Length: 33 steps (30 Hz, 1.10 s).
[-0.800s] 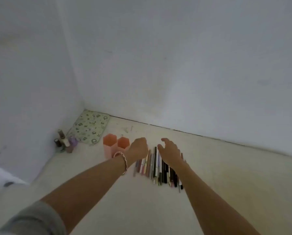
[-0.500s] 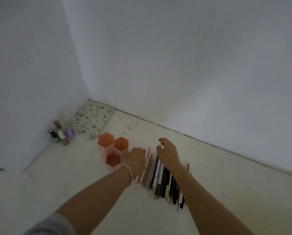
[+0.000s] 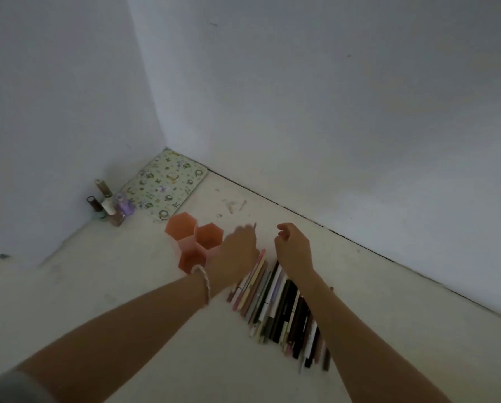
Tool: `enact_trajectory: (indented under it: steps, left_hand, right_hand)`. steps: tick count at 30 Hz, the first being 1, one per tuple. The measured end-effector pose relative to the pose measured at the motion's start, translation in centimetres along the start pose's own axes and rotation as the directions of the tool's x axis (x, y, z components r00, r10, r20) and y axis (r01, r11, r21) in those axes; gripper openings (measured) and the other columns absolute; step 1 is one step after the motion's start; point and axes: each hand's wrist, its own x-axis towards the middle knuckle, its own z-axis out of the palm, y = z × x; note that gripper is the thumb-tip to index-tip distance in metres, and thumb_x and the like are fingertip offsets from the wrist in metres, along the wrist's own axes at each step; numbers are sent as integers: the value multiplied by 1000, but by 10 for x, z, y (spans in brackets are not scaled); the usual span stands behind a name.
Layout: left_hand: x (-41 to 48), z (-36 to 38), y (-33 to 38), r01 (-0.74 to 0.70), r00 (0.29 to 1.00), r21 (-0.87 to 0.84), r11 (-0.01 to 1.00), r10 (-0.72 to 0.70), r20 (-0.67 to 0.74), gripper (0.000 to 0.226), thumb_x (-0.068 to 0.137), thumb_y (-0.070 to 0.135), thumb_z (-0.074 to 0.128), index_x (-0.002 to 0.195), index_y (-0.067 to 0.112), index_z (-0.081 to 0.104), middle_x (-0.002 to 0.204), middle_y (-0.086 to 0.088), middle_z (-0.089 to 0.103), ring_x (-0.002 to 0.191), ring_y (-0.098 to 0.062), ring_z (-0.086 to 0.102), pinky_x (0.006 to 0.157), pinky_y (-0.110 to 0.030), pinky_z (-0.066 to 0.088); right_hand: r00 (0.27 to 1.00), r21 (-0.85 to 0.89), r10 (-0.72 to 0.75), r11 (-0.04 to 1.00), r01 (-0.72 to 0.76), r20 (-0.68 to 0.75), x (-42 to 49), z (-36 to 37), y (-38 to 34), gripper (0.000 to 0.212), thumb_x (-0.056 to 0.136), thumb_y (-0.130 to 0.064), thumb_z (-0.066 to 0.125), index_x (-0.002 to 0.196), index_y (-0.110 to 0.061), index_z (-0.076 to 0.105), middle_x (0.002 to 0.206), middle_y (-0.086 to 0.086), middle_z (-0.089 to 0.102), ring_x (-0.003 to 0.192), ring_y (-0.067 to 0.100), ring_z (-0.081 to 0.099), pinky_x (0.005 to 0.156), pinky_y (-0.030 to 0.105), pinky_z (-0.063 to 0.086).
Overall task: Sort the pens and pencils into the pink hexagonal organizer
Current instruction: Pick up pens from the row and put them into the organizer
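Upright pink hexagonal organizer [image 3: 185, 228] beside flat row of pens and pencils [image 3: 281, 309]

One head-worn view looks forward and down over both forearms. It faces a room corner [image 3: 165, 148], floor [image 3: 127, 301] close below.

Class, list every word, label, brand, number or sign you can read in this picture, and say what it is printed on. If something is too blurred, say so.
No text can be read.
Bottles: labels too small and blurred.
Patterned mat: cartoon figures only, no legible words.
Pens and pencils: any print on the barrels is too small.
Pink organizer: plain, no marking seen.
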Motion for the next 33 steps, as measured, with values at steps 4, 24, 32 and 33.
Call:
enact_trajectory:
  steps: [4,24,32,33]
  left_hand:
    - [27,-59,-14,-48,985,-364,930,-17,-173,42,87,8,59,127,9,47,94,-7,61,78,-19,61,65,-25,52]
    - [5,-100,-84,-291,870,-602,743,-56,-490,59,90,6,62,141,27,38,79,14,60,72,5,63,57,-8,50]
    - [3,-132,-110,-346,736,-624,701,-211,-644,53,92,8,62,138,23,40,88,10,61,73,-3,68,59,-14,56]
    - [2,-130,-113,-339,732,-625,703,-220,-644,53,92,8,62,138,23,40,88,10,62,73,-2,68,58,-14,55]
  right_hand:
    - [995,-121,71,991,-63,69,0,10,0,9,90,-14,54,89,-16,62,77,-8,57,77,14,57,59,21,40]
    - [992,-558,125,824,-100,6,-12,81,-24,17,86,-26,50,75,-13,56,84,5,62,78,24,60,69,29,49]
    - [961,-105,119,983,-149,-249,-2,28,-47,17,93,-20,46,86,-7,54,83,12,63,65,22,53,59,29,40]
    - [957,-73,87,991,-111,-277,-1,19,-51,14,95,-18,46,94,-7,55,86,13,64,66,21,53,60,30,40]
